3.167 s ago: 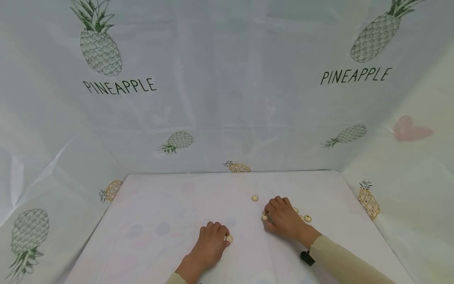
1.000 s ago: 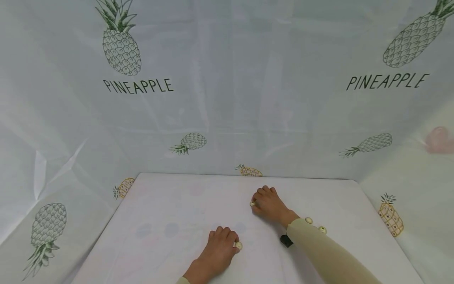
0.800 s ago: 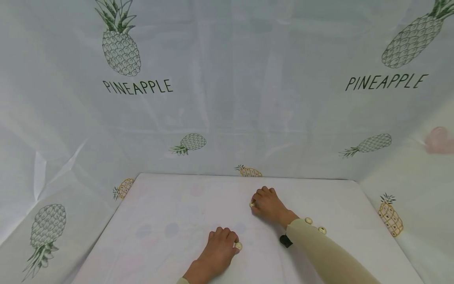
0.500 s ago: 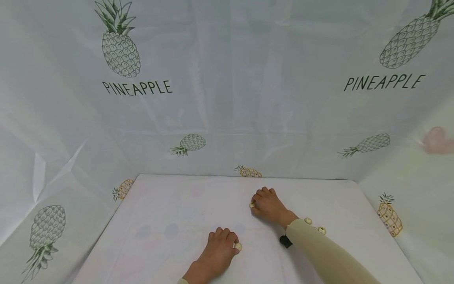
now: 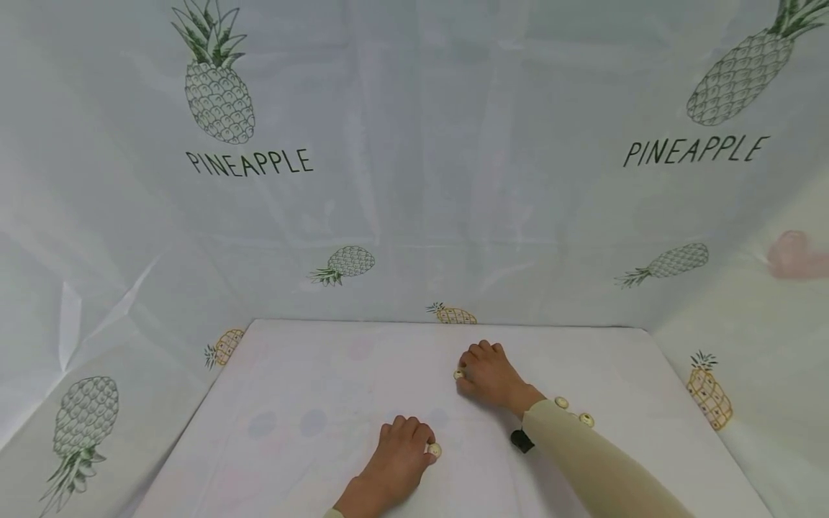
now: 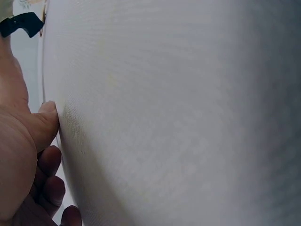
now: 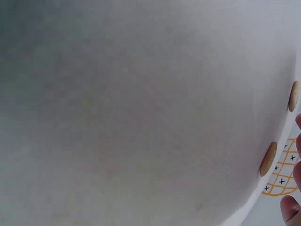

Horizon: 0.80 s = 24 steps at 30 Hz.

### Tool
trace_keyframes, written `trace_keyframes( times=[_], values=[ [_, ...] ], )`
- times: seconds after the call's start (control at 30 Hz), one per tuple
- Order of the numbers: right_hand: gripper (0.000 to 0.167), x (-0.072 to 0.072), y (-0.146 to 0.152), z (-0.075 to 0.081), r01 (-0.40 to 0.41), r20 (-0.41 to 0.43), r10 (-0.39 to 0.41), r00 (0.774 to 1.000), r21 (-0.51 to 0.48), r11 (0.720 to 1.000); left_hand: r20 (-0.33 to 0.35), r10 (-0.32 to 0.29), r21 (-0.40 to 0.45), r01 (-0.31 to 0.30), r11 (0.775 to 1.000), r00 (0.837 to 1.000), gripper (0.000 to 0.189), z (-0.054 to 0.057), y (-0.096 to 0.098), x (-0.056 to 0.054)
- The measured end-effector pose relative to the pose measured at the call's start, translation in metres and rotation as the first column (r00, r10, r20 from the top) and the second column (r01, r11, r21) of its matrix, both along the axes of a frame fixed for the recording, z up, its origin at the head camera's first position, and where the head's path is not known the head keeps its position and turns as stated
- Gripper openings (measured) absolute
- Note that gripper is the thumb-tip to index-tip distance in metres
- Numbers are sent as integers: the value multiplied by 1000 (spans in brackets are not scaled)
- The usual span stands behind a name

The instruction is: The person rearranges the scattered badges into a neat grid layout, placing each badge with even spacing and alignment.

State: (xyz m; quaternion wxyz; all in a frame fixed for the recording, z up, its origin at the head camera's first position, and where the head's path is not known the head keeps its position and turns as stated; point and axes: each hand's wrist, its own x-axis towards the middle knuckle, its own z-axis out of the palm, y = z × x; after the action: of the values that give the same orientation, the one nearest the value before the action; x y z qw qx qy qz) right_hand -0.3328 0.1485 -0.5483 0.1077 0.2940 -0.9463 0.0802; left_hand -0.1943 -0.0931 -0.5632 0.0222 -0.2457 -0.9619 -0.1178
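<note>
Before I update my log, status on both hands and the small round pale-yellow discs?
Left hand pinching one disc. Right hand pinching another disc, farther forward. At least two more discs by right arm's beige fabric sleeve, which may hide others.

In head view, discs are coloured cream-yellow; one disc at 4 o'clock is marked with a dark centre. Sleeve is coloured khaki-beige, wrist device black. Table is covered in white, faintly spotted blue-grey and pink. Backdrop is toned grey-white, printed with green line-drawn pineapples at 10 and 2 o'clock, dark PINEAPPLE lettering under each. Orange-outlined pineapples are printed at 4, 5 and 8 o'clock; a pink heart at 3.
</note>
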Motion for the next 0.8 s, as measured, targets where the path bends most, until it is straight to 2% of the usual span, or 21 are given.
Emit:
trace_keyframes(
  times=[0.1, 0.2, 0.4, 0.6, 0.8],
  values=[
    [25, 3, 4, 2, 25, 5, -25, 1000, 8, 1000, 37, 1, 7, -1, 1000, 999, 22, 2, 1, 2],
    [23, 8, 12, 7, 56, 28, -55, 998, -28, 998, 52, -2, 12, 1, 1000, 999, 22, 2, 3, 3],
    [13, 21, 40, 16, 103, 17, -101, 995, -127, 987, 33, 4, 15, -4, 1000, 999, 22, 0, 3, 2],
    [10, 38, 73, 15, 140, -40, -148, 988, -148, 979, 36, -2, 24, 1, 1000, 999, 22, -3, 0, 2],
    [15, 61, 100, 16, 188, -38, -197, 980, -172, 967, 6, -6, 23, 6, 1000, 1000, 22, -3, 0, 0]
  ],
)
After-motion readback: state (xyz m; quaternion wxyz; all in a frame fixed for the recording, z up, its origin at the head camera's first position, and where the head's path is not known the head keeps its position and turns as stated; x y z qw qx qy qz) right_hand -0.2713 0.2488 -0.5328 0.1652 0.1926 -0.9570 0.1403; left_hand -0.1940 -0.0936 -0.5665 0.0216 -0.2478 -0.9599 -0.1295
